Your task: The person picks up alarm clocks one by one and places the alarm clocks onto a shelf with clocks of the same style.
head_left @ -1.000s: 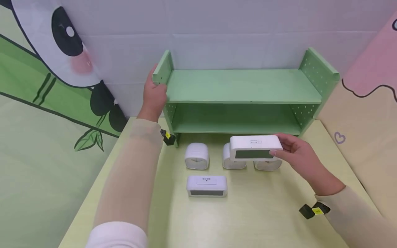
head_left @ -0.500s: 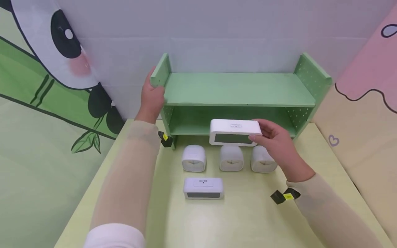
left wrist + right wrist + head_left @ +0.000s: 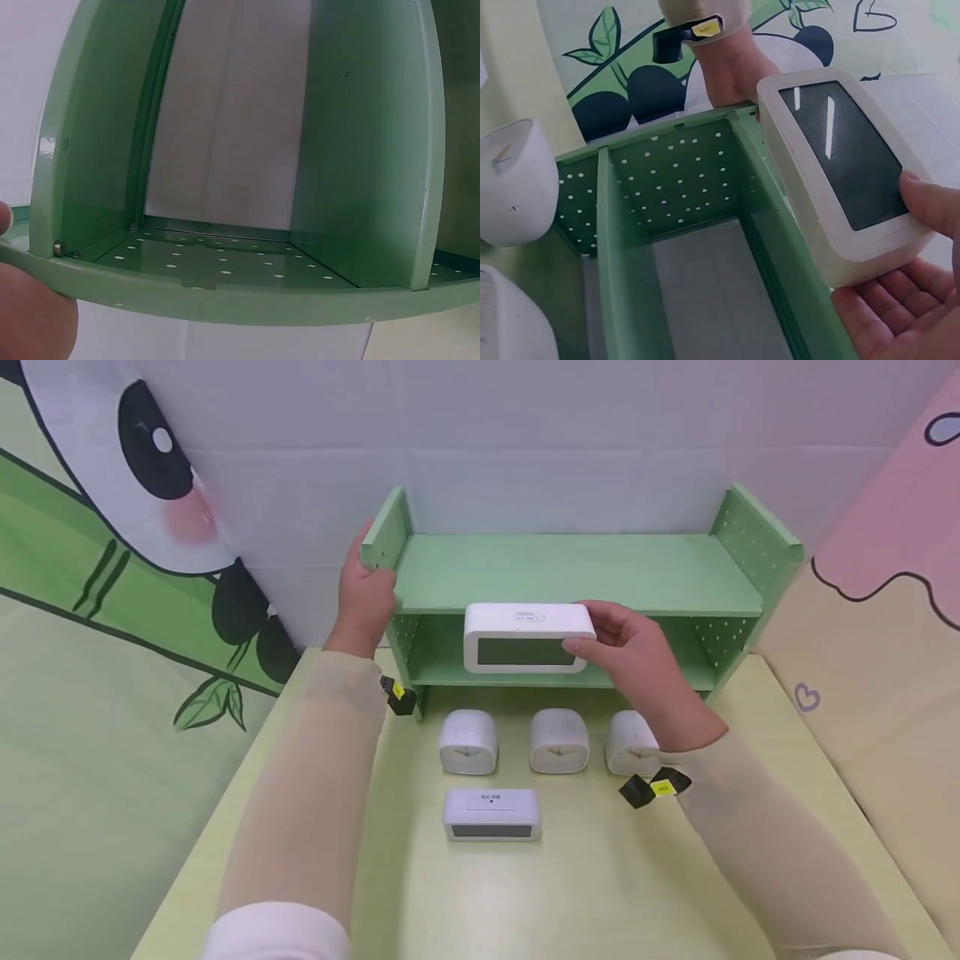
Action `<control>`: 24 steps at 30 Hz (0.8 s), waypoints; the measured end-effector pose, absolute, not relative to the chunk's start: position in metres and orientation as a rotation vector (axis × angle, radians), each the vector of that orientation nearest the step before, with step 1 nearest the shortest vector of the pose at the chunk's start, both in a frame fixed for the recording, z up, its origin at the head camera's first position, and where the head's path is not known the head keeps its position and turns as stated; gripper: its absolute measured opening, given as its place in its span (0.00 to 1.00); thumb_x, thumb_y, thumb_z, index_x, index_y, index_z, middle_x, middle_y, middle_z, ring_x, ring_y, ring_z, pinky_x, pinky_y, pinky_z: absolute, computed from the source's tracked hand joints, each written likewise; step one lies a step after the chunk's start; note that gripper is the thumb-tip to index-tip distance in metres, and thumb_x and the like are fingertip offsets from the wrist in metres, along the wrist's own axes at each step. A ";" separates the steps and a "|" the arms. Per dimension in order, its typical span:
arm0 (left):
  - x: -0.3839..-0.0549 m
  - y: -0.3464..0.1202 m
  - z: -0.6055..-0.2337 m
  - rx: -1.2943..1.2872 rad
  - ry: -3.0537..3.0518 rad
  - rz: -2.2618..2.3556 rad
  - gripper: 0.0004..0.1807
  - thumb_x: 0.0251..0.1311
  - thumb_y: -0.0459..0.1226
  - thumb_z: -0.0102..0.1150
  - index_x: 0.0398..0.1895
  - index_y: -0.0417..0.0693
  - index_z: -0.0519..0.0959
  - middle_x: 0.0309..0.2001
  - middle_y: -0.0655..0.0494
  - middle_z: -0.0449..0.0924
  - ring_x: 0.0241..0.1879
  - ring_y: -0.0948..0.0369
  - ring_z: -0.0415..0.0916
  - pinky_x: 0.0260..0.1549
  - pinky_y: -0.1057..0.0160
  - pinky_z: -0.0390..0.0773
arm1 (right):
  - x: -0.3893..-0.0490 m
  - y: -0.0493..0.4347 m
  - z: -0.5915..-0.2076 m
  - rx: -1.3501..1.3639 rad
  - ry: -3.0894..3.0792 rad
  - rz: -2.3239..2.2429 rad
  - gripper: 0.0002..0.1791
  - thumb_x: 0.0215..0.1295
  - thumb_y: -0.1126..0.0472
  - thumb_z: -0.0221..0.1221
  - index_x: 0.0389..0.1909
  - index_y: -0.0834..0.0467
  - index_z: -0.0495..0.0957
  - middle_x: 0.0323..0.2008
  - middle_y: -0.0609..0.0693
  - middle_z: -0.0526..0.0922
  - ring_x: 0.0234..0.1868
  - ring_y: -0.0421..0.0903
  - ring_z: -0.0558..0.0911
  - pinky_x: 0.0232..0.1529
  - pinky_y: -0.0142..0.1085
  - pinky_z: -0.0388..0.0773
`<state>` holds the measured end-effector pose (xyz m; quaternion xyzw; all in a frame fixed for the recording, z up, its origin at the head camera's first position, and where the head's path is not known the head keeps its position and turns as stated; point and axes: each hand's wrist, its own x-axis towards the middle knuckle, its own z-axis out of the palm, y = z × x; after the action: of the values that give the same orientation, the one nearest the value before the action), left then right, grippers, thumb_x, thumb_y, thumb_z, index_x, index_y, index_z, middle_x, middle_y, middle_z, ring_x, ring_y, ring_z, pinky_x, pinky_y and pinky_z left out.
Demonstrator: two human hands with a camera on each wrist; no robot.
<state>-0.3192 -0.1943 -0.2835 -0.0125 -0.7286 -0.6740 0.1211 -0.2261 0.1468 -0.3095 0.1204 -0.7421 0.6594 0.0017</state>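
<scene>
My left hand (image 3: 363, 602) grips the left side panel of a green two-tier shelf (image 3: 577, 572), its thumb on the near side. In my right hand (image 3: 630, 652) is a white digital clock (image 3: 528, 639) with a dark, blank screen, pinched by its right end with the thumb on the front. The clock is held up in front of the shelf, overlapping the upper board's front edge in the head view. In the right wrist view the same digital clock (image 3: 840, 150) shows its screen, thumb at the screen's corner and fingers under the end.
Below the shelf stand three small white analog clocks, one at left (image 3: 468, 742), one in the middle (image 3: 559, 741) and one at right (image 3: 628, 743), partly behind my right wrist. A second white digital clock (image 3: 491, 815) lies nearer on the pale table (image 3: 570, 885).
My right hand has carried the digital clock left and up, from over the analog clocks to the height of the upper board. The left hand keeps its grip on the shelf.
</scene>
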 end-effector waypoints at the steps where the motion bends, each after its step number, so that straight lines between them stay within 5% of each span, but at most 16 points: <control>1: -0.320 -0.194 -0.283 -0.041 -2.129 -1.970 0.44 0.67 0.25 0.35 0.83 0.71 0.52 0.77 0.61 0.57 0.72 0.57 0.58 0.66 0.49 0.64 | -0.228 0.146 -0.307 0.377 -2.320 2.073 0.29 0.65 0.59 0.71 0.67 0.55 0.77 0.60 0.51 0.82 0.56 0.47 0.82 0.48 0.34 0.80; 9: -0.321 -0.193 -0.282 -0.012 -2.139 -1.960 0.45 0.66 0.25 0.34 0.82 0.76 0.54 0.76 0.59 0.58 0.69 0.52 0.61 0.57 0.49 0.70 | -0.248 0.133 -0.280 0.382 -2.390 1.975 0.30 0.64 0.55 0.72 0.67 0.53 0.77 0.60 0.48 0.82 0.59 0.44 0.81 0.57 0.40 0.74; 24: -0.321 -0.195 -0.284 -0.027 -2.130 -1.932 0.45 0.65 0.24 0.34 0.82 0.72 0.53 0.76 0.60 0.59 0.70 0.54 0.60 0.61 0.51 0.68 | -0.293 0.109 -0.255 0.401 -2.437 1.883 0.30 0.66 0.52 0.70 0.68 0.52 0.76 0.60 0.46 0.81 0.58 0.43 0.79 0.59 0.42 0.73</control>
<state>-0.3212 -0.1951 -0.2842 -0.0091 -0.7341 -0.6659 0.1324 -0.2927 0.1087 -0.2553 0.1291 -0.7845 0.6063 0.0179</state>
